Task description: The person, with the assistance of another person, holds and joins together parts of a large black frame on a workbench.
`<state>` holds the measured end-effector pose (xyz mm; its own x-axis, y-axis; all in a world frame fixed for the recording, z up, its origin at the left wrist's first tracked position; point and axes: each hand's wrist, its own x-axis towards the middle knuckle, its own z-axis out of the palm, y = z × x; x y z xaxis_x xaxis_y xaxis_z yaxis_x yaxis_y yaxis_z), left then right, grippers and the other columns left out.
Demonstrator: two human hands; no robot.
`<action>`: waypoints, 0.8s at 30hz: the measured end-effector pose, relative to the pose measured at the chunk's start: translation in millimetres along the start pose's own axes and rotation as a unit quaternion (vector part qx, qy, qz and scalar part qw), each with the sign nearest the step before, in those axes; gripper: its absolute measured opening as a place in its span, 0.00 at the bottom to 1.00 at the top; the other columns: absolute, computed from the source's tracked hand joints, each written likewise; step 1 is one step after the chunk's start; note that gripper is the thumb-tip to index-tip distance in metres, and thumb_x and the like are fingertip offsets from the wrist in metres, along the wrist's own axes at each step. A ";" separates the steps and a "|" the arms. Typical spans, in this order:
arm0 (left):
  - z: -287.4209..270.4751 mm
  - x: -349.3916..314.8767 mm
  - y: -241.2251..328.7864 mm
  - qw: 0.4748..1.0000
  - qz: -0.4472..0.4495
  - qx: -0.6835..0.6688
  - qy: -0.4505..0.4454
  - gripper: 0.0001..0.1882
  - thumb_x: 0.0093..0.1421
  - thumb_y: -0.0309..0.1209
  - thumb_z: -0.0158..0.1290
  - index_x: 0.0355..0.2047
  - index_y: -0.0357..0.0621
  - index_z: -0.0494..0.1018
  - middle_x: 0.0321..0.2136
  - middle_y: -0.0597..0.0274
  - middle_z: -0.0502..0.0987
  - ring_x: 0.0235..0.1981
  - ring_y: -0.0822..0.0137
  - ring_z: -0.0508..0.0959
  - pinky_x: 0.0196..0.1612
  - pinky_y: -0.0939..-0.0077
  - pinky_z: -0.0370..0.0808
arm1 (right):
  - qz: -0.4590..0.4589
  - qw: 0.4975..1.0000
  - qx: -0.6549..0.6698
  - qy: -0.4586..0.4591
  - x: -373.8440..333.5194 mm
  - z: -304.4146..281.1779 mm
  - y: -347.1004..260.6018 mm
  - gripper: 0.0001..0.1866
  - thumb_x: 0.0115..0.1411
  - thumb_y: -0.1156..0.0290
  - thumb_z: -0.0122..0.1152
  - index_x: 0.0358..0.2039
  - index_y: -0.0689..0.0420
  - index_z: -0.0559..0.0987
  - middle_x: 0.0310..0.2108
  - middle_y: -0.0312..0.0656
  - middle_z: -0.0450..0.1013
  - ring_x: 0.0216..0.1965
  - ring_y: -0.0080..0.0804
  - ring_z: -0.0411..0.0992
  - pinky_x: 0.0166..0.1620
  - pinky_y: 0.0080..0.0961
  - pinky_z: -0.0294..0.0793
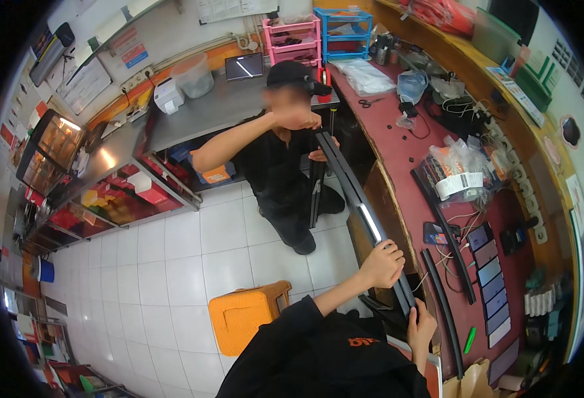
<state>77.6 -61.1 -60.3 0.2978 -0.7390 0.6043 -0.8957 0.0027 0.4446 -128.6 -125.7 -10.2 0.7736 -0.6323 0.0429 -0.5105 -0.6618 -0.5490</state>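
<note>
A long dark grey metal bar [351, 184] slants from the co-worker at the back down to my body, with a bright reflection on its face. My left hand [383, 264] is wrapped round it in its nearer half. Close to the bar's near end, my right hand [422, 326] is closed on it, thumb and fingers against the sides. The co-worker's hand [318, 155] supports the far end, while the other hand is raised near the bar's tip. Beneath that end stands a dark upright leg [316, 199].
Right of the bar, a red-topped bench [398, 166] holds two dark strips [442, 312], a row of phones [493, 284], a green marker [469, 339], cables and plastic-wrapped packages [458, 174]. An orange stool [242, 318] stands on the tiled floor to the left. A steel counter [206, 99] runs behind.
</note>
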 end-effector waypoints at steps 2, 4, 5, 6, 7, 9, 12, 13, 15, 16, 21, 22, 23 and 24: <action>0.9 1.5 0.7 1.000 0.007 -0.002 0.005 0.06 0.48 0.31 0.51 0.20 0.41 0.72 0.24 0.59 0.72 0.34 0.59 0.72 0.52 0.63 0.64 | -0.017 1.000 -0.005 0.013 0.3 2.4 2.5 0.14 0.59 0.68 0.51 0.43 0.58 0.76 0.25 0.54 0.73 0.27 0.50 0.74 0.30 0.37 0.70; -1.1 -0.3 0.2 1.000 0.002 -0.009 0.015 0.06 0.48 0.31 0.52 0.20 0.41 0.72 0.23 0.59 0.71 0.34 0.59 0.72 0.51 0.63 0.65 | -0.029 0.999 -0.011 0.031 -0.2 1.7 1.6 0.14 0.59 0.68 0.50 0.43 0.58 0.76 0.24 0.54 0.73 0.26 0.50 0.74 0.30 0.37 0.70; -1.6 -0.4 -0.1 1.000 0.006 -0.015 0.015 0.06 0.48 0.31 0.52 0.20 0.41 0.72 0.23 0.59 0.71 0.34 0.59 0.72 0.51 0.63 0.65 | -0.027 0.999 -0.011 0.023 0.0 1.1 -1.6 0.13 0.59 0.68 0.50 0.43 0.58 0.76 0.23 0.54 0.73 0.25 0.49 0.74 0.29 0.37 0.70; -2.4 -0.8 -0.6 1.000 0.003 -0.010 0.011 0.07 0.47 0.31 0.52 0.20 0.41 0.72 0.23 0.59 0.72 0.34 0.59 0.72 0.51 0.63 0.65 | -0.024 1.000 -0.010 0.015 0.1 0.2 -4.0 0.13 0.59 0.68 0.50 0.42 0.58 0.76 0.23 0.53 0.73 0.25 0.49 0.74 0.29 0.37 0.70; -3.0 -1.3 -0.7 1.000 0.000 -0.004 0.006 0.07 0.47 0.31 0.52 0.20 0.41 0.72 0.23 0.59 0.72 0.34 0.60 0.72 0.50 0.63 0.65 | -0.015 1.000 -0.014 0.005 0.1 -0.3 -4.6 0.13 0.59 0.68 0.50 0.42 0.57 0.76 0.22 0.53 0.72 0.24 0.49 0.74 0.28 0.37 0.69; -3.7 0.7 -0.1 1.000 0.003 -0.005 -0.001 0.07 0.47 0.32 0.52 0.21 0.41 0.73 0.23 0.59 0.72 0.34 0.60 0.72 0.50 0.63 0.65 | -0.011 1.000 -0.011 0.011 0.7 -2.1 -6.2 0.13 0.59 0.67 0.50 0.42 0.57 0.76 0.22 0.53 0.72 0.24 0.49 0.74 0.28 0.37 0.69; -6.6 4.0 2.3 1.000 0.016 -0.001 -0.016 0.07 0.47 0.32 0.51 0.22 0.42 0.73 0.25 0.59 0.73 0.35 0.61 0.73 0.50 0.63 0.66 | -0.013 0.999 -0.009 0.032 -0.3 -2.8 -4.9 0.13 0.58 0.67 0.51 0.42 0.56 0.76 0.24 0.52 0.73 0.26 0.49 0.74 0.29 0.38 0.70; -7.6 3.0 2.0 1.000 0.016 0.011 -0.008 0.07 0.47 0.32 0.51 0.23 0.42 0.73 0.26 0.60 0.73 0.35 0.61 0.73 0.50 0.63 0.66 | -0.022 0.999 -0.004 0.030 -1.2 -0.7 -3.5 0.13 0.58 0.67 0.52 0.41 0.56 0.76 0.25 0.52 0.74 0.28 0.49 0.74 0.30 0.38 0.70; -6.1 5.0 -0.9 1.000 0.020 0.024 -0.002 0.07 0.47 0.32 0.51 0.24 0.43 0.74 0.27 0.60 0.74 0.35 0.61 0.73 0.50 0.63 0.66 | -0.023 0.999 -0.002 0.026 -0.7 1.1 0.0 0.12 0.57 0.67 0.53 0.41 0.55 0.76 0.30 0.51 0.75 0.31 0.49 0.75 0.32 0.39 0.72; -4.1 4.7 -3.3 0.999 0.021 0.026 -0.008 0.07 0.47 0.32 0.51 0.25 0.43 0.74 0.28 0.61 0.74 0.36 0.61 0.73 0.50 0.63 0.66 | -0.003 1.000 0.004 0.010 0.4 1.8 1.3 0.13 0.57 0.65 0.53 0.42 0.55 0.76 0.31 0.51 0.75 0.31 0.48 0.75 0.33 0.39 0.72; -4.1 6.7 -4.0 0.999 0.029 0.030 -0.006 0.07 0.48 0.33 0.50 0.25 0.44 0.74 0.27 0.61 0.74 0.35 0.60 0.73 0.50 0.62 0.66 | -0.025 1.000 -0.010 0.015 0.5 2.1 6.6 0.14 0.59 0.61 0.51 0.42 0.52 0.76 0.31 0.47 0.76 0.30 0.46 0.75 0.31 0.38 0.73; -7.9 6.3 -3.2 0.999 0.022 0.037 -0.016 0.07 0.48 0.33 0.50 0.24 0.44 0.74 0.27 0.61 0.73 0.34 0.60 0.73 0.49 0.61 0.66 | 0.019 0.998 -0.011 -0.052 0.6 1.6 7.5 0.19 0.59 0.58 0.52 0.48 0.54 0.73 0.39 0.47 0.75 0.40 0.43 0.74 0.41 0.37 0.73; -11.6 6.0 -3.6 0.999 0.022 0.039 -0.029 0.07 0.47 0.33 0.50 0.24 0.44 0.73 0.26 0.61 0.73 0.34 0.60 0.73 0.49 0.61 0.65 | -0.041 0.998 -0.049 0.002 0.4 1.6 4.9 0.24 0.58 0.56 0.53 0.52 0.56 0.69 0.47 0.49 0.70 0.49 0.45 0.68 0.49 0.43 0.66; -12.1 6.3 -4.2 0.998 0.022 0.041 -0.041 0.06 0.47 0.32 0.50 0.23 0.44 0.73 0.25 0.61 0.73 0.33 0.60 0.72 0.48 0.60 0.65 | -0.101 0.989 -0.091 0.054 -0.1 0.4 0.2 0.30 0.58 0.54 0.54 0.56 0.58 0.66 0.55 0.51 0.65 0.58 0.47 0.62 0.57 0.48 0.60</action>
<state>87.2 -57.6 -50.4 0.2329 -0.7922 0.5640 -0.9324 -0.0171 0.3610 -128.6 -125.6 -10.6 0.8265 -0.5134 0.2309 -0.4175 -0.8341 -0.3604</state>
